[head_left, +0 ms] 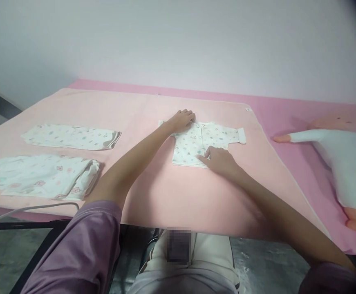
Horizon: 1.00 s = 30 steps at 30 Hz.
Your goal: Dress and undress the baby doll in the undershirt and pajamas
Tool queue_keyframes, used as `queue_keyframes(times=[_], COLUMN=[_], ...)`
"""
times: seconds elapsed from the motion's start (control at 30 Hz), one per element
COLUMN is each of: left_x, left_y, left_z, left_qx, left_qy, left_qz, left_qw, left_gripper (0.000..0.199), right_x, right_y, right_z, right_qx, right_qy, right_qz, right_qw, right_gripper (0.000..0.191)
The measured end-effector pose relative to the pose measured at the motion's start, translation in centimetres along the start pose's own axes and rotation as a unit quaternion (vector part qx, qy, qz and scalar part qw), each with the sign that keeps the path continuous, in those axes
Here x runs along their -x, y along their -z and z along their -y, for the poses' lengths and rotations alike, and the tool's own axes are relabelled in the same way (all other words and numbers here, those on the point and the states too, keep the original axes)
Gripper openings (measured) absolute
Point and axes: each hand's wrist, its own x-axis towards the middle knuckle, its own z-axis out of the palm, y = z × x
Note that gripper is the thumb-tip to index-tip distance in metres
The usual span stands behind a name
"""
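Note:
A small white baby shirt (186, 148) with a fine coloured print lies spread on the pink mat, its front snaps facing up. One cuffed sleeve stretches to the right; my left forearm partly covers the other. My left hand (182, 120) is at the collar and shoulder, its fingers bent down and closed on the cloth. At the lower front edge, my right hand (222, 160) rests on the shirt, thumb and forefinger apart.
Folded printed clothes (70, 136) and a second, thicker folded bundle (39, 175) lie at left. A doll in white clothing (346, 163) lies at right. The light pink mat (171, 200) covers much of the table. A white cable (43, 207) crosses the near left edge.

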Motion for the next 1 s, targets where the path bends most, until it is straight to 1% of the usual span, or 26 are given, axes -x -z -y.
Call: queue_keyframes(times=[0.1,0.13,0.2,0.27,0.3,0.37,0.43,0.47,0.53,0.6,0.67,0.7,0.77,0.8,0.87,0.9,0.93,1.0], left_x=[0.5,0.6,0.8,1.1,1.3,1.9,2.8,3.3,4.4,5.3,5.8,5.9,5.5,5.2,4.5,4.1,3.8,3.4], left_y=[-0.9,-1.1,-1.2,-0.9,-0.6,0.2,1.0,1.3,1.8,2.0,1.9,1.8,1.3,1.0,0.3,-0.1,-0.4,-0.8], left_z=[-0.3,-0.4,-0.4,-0.1,0.3,1.5,3.0,3.7,4.9,5.3,4.7,4.0,2.3,1.3,-0.6,-1.3,-1.8,-2.3], left_qx=[0.022,0.025,0.037,0.073,0.099,0.154,0.197,0.21,0.224,0.224,0.203,0.18,0.13,0.112,0.103,0.105,0.106,0.105], left_qy=[0.026,0.035,0.052,0.061,0.065,0.083,0.119,0.14,0.176,0.196,0.201,0.197,0.169,0.145,0.108,0.104,0.112,0.148], left_qz=[-0.003,-0.008,-0.022,-0.047,-0.065,-0.1,-0.115,-0.109,-0.086,-0.066,-0.062,-0.07,-0.088,-0.084,-0.042,-0.015,0.002,0.002], left_qw=[0.999,0.999,0.998,0.994,0.991,0.979,0.966,0.961,0.955,0.952,0.956,0.961,0.973,0.979,0.988,0.989,0.988,0.983], left_gripper=[0.036,0.035,0.033,0.028,0.026,0.02,0.012,0.009,0.011,0.016,0.017,0.017,0.025,0.03,0.041,0.045,0.047,0.05], right_x=[-0.3,-0.5,-1.1,-1.9,-2.3,-3.2,-3.9,-4.0,-3.9,-3.1,-1.8,-1.0,0.5,1.2,2.2,2.5,2.7,3.0], right_y=[0.7,1.0,1.5,1.6,1.4,0.5,-1.1,-2.1,-4.1,-5.4,-5.5,-5.1,-3.7,-2.9,-1.7,-1.5,-1.6,-2.2], right_z=[0.6,0.8,1.6,2.9,3.8,5.6,7.0,7.3,7.2,6.4,5.4,4.8,3.5,2.7,1.0,0.1,-0.8,-2.3], right_qx=[-0.017,-0.032,-0.08,-0.148,-0.181,-0.218,-0.19,-0.159,-0.094,-0.058,-0.057,-0.066,-0.088,-0.093,-0.072,-0.052,-0.029,0.004], right_qy=[-0.001,0.003,0.033,0.103,0.152,0.27,0.377,0.415,0.452,0.455,0.448,0.44,0.412,0.39,0.351,0.34,0.338,0.345], right_qz=[0.044,0.045,0.022,-0.014,-0.028,-0.037,-0.019,-0.007,0.024,0.061,0.08,0.072,0.017,-0.023,-0.081,-0.088,-0.08,-0.046], right_qw=[0.999,0.998,0.996,0.984,0.971,0.937,0.906,0.896,0.887,0.886,0.889,0.892,0.907,0.916,0.93,0.935,0.937,0.938], right_gripper=[0.04,0.041,0.043,0.042,0.04,0.035,0.033,0.034,0.039,0.047,0.053,0.053,0.049,0.047,0.046,0.047,0.05,0.056])
